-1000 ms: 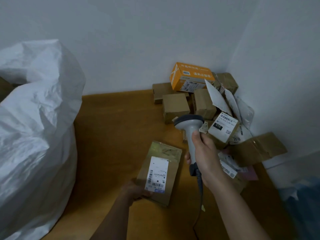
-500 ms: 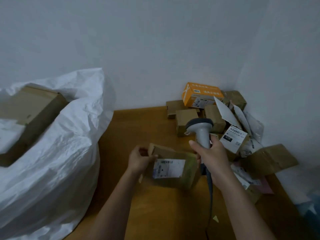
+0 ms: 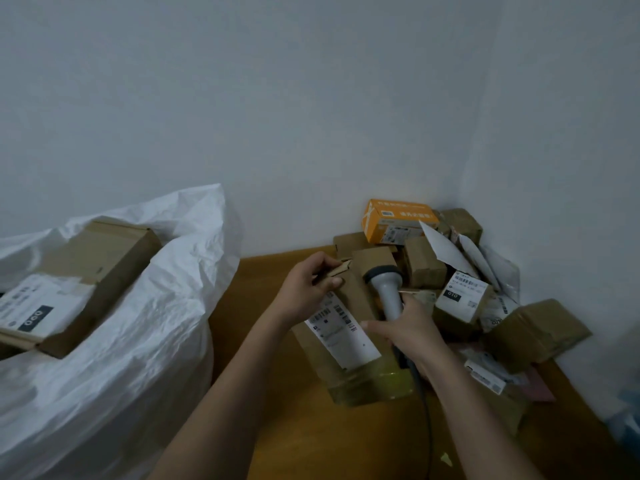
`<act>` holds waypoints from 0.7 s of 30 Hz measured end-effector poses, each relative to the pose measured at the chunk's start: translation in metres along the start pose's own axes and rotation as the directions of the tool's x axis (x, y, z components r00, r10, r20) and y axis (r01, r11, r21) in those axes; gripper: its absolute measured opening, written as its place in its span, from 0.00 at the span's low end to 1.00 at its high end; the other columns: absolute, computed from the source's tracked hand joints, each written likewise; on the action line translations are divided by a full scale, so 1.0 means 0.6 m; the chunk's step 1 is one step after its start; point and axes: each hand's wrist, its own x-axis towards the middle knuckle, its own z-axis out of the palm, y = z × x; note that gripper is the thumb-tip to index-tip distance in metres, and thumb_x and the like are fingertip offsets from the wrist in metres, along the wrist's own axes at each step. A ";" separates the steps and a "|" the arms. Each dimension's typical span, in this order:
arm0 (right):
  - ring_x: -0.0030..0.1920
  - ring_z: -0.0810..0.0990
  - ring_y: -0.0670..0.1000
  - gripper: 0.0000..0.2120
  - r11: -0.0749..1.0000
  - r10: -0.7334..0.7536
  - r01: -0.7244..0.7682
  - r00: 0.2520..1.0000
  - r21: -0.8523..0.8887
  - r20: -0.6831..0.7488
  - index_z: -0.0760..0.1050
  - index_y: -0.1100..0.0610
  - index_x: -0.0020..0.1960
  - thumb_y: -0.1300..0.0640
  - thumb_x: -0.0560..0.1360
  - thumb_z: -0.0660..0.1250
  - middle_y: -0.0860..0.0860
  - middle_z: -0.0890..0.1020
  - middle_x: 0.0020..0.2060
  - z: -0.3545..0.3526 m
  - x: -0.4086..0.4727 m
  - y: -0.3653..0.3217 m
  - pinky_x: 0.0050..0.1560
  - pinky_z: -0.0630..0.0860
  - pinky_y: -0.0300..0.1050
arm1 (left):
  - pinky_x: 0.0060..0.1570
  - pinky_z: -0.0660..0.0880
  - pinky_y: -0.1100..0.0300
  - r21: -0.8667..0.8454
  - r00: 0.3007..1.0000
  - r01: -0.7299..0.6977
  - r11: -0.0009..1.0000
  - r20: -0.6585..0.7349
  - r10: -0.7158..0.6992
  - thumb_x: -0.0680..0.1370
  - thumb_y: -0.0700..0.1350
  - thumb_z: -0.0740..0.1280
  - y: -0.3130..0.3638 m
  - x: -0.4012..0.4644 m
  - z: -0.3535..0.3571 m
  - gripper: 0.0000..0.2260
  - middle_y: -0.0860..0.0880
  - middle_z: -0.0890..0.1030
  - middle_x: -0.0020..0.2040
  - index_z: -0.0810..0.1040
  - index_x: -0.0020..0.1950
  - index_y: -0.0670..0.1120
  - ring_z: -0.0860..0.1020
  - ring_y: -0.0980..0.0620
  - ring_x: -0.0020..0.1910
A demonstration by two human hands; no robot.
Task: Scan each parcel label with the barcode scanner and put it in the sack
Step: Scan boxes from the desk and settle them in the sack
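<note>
I'm looking down at the wooden table [image 3: 277, 427] and both hands are busy: my left hand [image 3: 308, 292] grips the far end of a brown cardboard parcel [image 3: 349, 341], fingers curled over its top flap with the thumb pressed on the near face, and the parcel is held above the tabletop, tilted, its long side running away from me. The white shipping label [image 3: 341, 329] faces up towards the camera, barcodes showing but too blurred to read. My right hand [image 3: 412, 336] is wrapped around the handle of the grey barcode scanner [image 3: 384, 284], head pointing away towards the corner, cable [image 3: 427, 420] trailing down towards me; its outstretched fingertips also touch the parcel's right edge, just beside the label. There's a yellow-green tint on the parcel's near end, glossy like tape. Off to the left sits the white woven sack [image 3: 138, 341], mouth open, with a large brown box [image 3: 90, 271] lying in it, label up. In the far right corner, a heap of unscanned parcels: an orange box [image 3: 398, 220] on top, small brown cartons [image 3: 424, 261], a white-labelled box [image 3: 462, 299] and pale mailers [image 3: 474, 261] leaning on the wall [image 3: 311, 116].
</note>
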 end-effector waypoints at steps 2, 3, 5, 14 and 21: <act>0.49 0.80 0.55 0.30 0.999 -0.011 0.012 1.000 0.031 -0.015 0.68 0.56 0.64 0.51 0.68 0.78 0.54 0.77 0.51 0.001 0.000 0.001 0.39 0.75 0.46 | 0.52 0.73 0.61 -0.009 0.999 -0.036 0.999 -0.002 0.036 0.78 0.39 0.68 0.014 0.000 -0.002 0.06 0.53 0.81 0.51 0.78 0.54 0.46 0.78 0.53 0.54; 0.47 0.79 0.55 0.28 0.998 -0.021 0.022 0.999 0.056 -0.030 0.68 0.55 0.64 0.52 0.69 0.77 0.54 0.77 0.50 0.001 -0.003 0.000 0.39 0.75 0.46 | 0.52 0.73 0.62 0.001 0.999 -0.034 0.999 -0.026 0.034 0.78 0.40 0.68 0.017 0.000 -0.003 0.08 0.54 0.80 0.54 0.78 0.57 0.47 0.78 0.53 0.57; 0.44 0.79 0.53 0.25 0.993 -0.028 0.035 0.997 0.110 -0.072 0.69 0.55 0.61 0.53 0.70 0.77 0.54 0.77 0.49 -0.001 -0.005 0.000 0.37 0.74 0.45 | 0.60 0.72 0.59 0.042 0.992 0.008 0.999 -0.129 -0.002 0.77 0.45 0.70 0.019 0.000 -0.005 0.18 0.54 0.76 0.65 0.74 0.67 0.49 0.72 0.54 0.67; 0.30 0.74 0.50 0.20 0.822 0.113 -0.056 0.991 0.566 -0.066 0.75 0.65 0.56 0.61 0.69 0.77 0.57 0.77 0.36 -0.023 0.011 0.000 0.30 0.73 0.43 | 0.55 0.79 0.53 -0.393 0.827 0.562 0.728 0.268 -0.494 0.71 0.49 0.73 -0.048 -0.076 0.013 0.35 0.46 0.78 0.62 0.63 0.75 0.45 0.79 0.47 0.58; 0.31 0.75 0.51 0.16 0.840 0.124 -0.028 0.982 0.542 -0.141 0.74 0.63 0.55 0.56 0.74 0.73 0.56 0.77 0.34 -0.006 0.021 -0.007 0.31 0.73 0.45 | 0.39 0.80 0.60 -0.532 0.814 0.564 0.631 0.233 -0.532 0.77 0.38 0.69 -0.077 -0.092 0.014 0.17 0.44 0.80 0.58 0.72 0.64 0.48 0.83 0.47 0.50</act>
